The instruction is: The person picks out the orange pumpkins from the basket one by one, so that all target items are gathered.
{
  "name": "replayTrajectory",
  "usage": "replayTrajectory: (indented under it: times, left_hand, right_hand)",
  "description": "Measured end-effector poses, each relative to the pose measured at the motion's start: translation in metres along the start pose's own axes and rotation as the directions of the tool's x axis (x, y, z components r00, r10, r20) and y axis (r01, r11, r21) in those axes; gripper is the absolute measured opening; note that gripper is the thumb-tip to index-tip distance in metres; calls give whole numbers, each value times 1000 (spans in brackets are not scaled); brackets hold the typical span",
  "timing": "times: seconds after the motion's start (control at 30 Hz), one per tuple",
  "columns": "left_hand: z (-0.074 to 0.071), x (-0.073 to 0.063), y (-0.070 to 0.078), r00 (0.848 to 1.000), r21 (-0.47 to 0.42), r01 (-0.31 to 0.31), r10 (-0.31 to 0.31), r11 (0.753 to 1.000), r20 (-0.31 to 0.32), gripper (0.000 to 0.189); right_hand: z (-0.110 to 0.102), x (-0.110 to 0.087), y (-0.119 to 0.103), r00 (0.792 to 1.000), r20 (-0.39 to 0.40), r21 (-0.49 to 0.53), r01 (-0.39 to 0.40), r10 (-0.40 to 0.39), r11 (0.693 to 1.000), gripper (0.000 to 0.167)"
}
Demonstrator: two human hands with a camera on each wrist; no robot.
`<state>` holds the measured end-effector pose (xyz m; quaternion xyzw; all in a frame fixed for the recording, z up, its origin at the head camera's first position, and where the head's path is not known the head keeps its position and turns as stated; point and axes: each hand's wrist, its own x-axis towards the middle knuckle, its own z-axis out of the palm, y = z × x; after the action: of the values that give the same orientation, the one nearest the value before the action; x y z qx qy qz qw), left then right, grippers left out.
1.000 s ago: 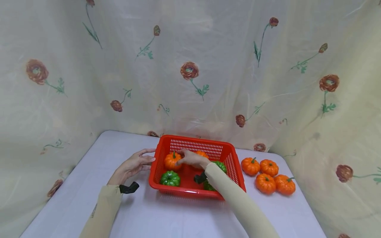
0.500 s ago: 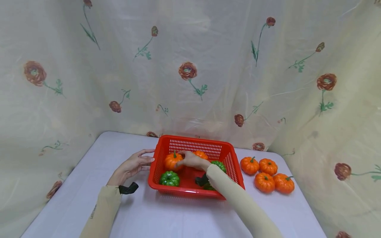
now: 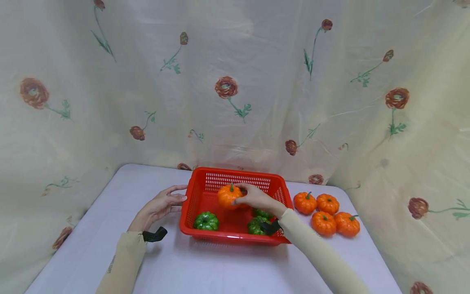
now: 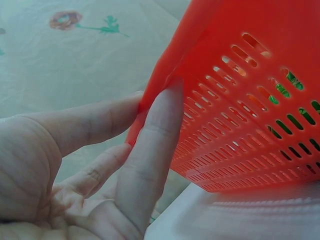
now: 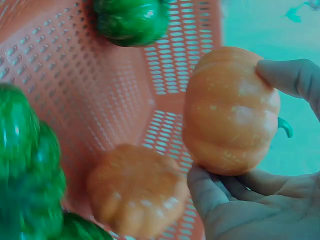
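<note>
Fingers (image 5: 289, 76) (right) grip orange pumpkin (image 5: 230, 115).

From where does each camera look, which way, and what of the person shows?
Head: on the head, looking forward and down at the red basket; left hand, right hand and sleeves show.
Left wrist: on that wrist, looking at the basket's outer wall; left fingers show, touching its rim.
Right wrist: on that wrist, looking into the basket; right fingers show, gripping an orange pumpkin.
Head and right wrist views share that orange pumpkin.
</note>
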<state>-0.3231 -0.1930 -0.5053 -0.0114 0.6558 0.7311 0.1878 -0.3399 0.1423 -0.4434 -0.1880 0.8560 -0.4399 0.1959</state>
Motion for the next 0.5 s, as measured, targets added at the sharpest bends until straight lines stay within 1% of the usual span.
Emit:
replayTrajectory:
  times: [0.17,0.27,0.37,0.5]
  left_hand:
    - [0,-1,-1,1000,9,-2,2,1000,8,65]
    - [0,-2,-2,1000,12,-4,4,1000,11,66]
    - [0,-2,-2,1000,16,-6,6,1000,14,68]
    - [0,-1,-1,1000,12,-2,2,1000,10,68]
  right_hand:
    - [-24,-24,-2,998,-40,-33,-43,42,999,71]
    - [-38,-39,1,997,-57,-29,-62,60,998,72]
    - [-51,-54,5,992,-84,-13,-98,96,995,73]
    - [-66,-76,13,982,-119,-20,-154,150,988,78]
